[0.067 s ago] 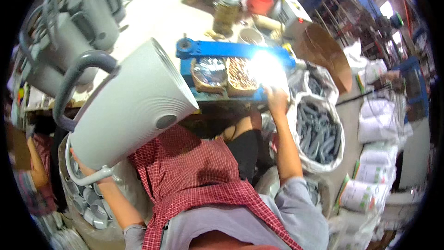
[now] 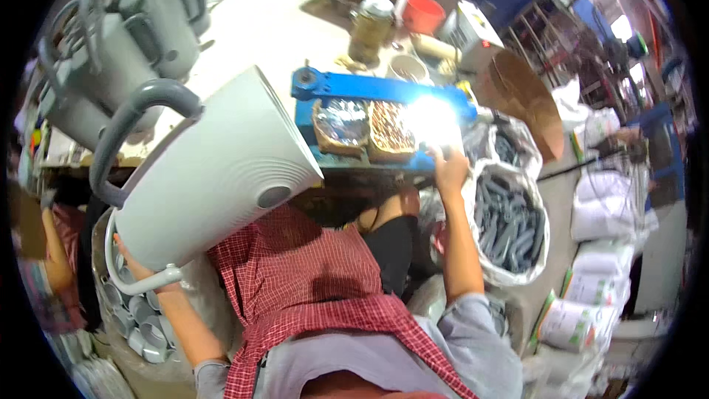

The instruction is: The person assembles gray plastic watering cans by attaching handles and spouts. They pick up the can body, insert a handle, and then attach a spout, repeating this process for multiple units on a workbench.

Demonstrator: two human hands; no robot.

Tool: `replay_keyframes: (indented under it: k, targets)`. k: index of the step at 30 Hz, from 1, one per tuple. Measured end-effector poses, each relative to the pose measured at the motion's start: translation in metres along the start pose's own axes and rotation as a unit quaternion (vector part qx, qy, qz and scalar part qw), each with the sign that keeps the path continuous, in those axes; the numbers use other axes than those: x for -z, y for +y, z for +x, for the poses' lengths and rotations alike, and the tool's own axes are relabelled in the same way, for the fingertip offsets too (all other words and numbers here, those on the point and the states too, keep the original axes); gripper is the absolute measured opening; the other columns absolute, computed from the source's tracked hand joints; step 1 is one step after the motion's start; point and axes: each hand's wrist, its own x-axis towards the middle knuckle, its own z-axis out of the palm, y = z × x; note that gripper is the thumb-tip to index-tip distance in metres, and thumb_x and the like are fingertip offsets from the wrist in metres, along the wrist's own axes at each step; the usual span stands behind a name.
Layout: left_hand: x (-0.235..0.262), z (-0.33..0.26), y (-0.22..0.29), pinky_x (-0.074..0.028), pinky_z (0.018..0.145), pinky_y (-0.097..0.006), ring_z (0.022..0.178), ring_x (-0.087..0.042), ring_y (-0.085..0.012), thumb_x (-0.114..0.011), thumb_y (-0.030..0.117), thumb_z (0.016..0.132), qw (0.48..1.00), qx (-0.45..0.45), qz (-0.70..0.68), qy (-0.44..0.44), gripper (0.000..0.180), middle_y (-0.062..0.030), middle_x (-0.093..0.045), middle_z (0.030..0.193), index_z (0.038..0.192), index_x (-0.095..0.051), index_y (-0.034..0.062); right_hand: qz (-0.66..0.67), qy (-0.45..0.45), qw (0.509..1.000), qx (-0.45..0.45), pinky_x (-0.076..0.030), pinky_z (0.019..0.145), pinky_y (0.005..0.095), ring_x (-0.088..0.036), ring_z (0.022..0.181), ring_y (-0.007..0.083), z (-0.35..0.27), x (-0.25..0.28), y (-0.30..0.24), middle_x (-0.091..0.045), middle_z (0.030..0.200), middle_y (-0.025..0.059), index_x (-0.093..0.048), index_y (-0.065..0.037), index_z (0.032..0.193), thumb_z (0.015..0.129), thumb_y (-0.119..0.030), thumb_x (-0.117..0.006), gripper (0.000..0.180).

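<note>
On the left, a large light grey jug body (image 2: pixel 214 170) with a dark grey side handle (image 2: pixel 111 133) and a thin light grey swing handle (image 2: pixel 151 281) tilts over my lap. My left hand (image 2: pixel 136 264) supports its lower end from behind, its fingers mostly hidden by the jug. My right hand (image 2: pixel 449 168) reaches to the front of a blue metal fixture (image 2: pixel 384 91), under a very bright light. Glare covers its fingertips. Beside it on the fixture stand a small open carton of coppery small parts (image 2: pixel 391 129) and a carton with shiny clear plastic (image 2: pixel 341 124).
Several similar grey jugs (image 2: pixel 122 52) stand at the left of the white table (image 2: pixel 255 11). A glass jar (image 2: pixel 371 29), a red cup (image 2: pixel 423 15) and a white cup (image 2: pixel 408 69) are behind the fixture. A sack of dark grey handles (image 2: pixel 508 225) stands at right. At far left is another person's arm (image 2: pixel 57 251).
The view has shifted slightly, so the table, fixture and jug appear a little lower and to the right. My left hand still supports the jug, and my right hand stays by the fixture.
</note>
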Motion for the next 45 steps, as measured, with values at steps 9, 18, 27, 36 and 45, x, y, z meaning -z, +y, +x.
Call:
replay_keyframes:
  k: [9,18,27,36,45]
  targets:
    - [-0.010,0.004,-0.003,-0.045,0.093,-0.034,0.105,-0.059,-0.0213,-0.043,0.047,0.097,0.994,-0.019,0.072,0.081,0.053,-0.0093,-0.059,0.121,0.124,-0.056,0.0025,0.122,-0.186,0.931,0.290,-0.049,0.066,0.0334,-0.063,0.073,0.0258,0.090,-0.085,-0.194,-0.064,0.080,0.0130,-0.064,-0.001,0.092,0.082,-0.008,-0.067,0.012]
    - [0.043,0.020,-0.003,-0.048,0.087,-0.031,0.099,-0.061,-0.0192,-0.042,0.047,0.098,0.995,-0.031,0.068,0.062,0.053,-0.0100,-0.063,0.113,0.117,-0.059,0.0015,0.034,-0.374,0.901,0.218,-0.052,0.066,0.0275,-0.067,0.070,0.0144,0.120,-0.101,-0.214,-0.068,0.079,0.0098,-0.064,0.003,0.095,0.087,-0.010,-0.065,0.015]
    - [0.008,-0.011,0.002,-0.046,0.093,-0.036,0.106,-0.058,-0.0226,-0.039,0.047,0.098,0.997,0.009,0.029,0.069,0.053,-0.0101,-0.058,0.122,0.125,-0.054,0.0030,-0.010,-0.336,0.908,0.250,-0.052,0.063,0.0283,-0.068,0.065,0.0162,0.119,-0.112,-0.211,-0.069,0.071,0.0098,-0.066,0.001,0.090,0.087,-0.017,-0.063,0.019]
    - [0.023,-0.022,0.020,-0.047,0.093,-0.037,0.108,-0.057,-0.0237,-0.034,0.045,0.100,0.995,-0.004,0.068,0.073,0.051,-0.0108,-0.058,0.122,0.124,-0.054,0.0041,-0.046,-0.266,0.921,0.282,-0.054,0.062,0.0332,-0.068,0.066,0.0246,0.064,-0.084,-0.121,-0.069,0.082,0.0149,-0.065,-0.002,0.091,0.082,-0.015,-0.066,0.016]
    - [0.019,-0.022,0.009,-0.046,0.093,-0.036,0.105,-0.059,-0.0215,-0.032,0.046,0.100,0.995,-0.037,0.090,0.025,0.055,-0.0114,-0.059,0.120,0.125,-0.053,0.0006,-0.370,-0.289,0.826,0.313,-0.054,0.075,0.0391,-0.066,0.089,0.0274,0.049,-0.115,-0.068,-0.066,0.087,0.0072,-0.068,-0.009,0.077,0.072,-0.011,-0.061,0.009]
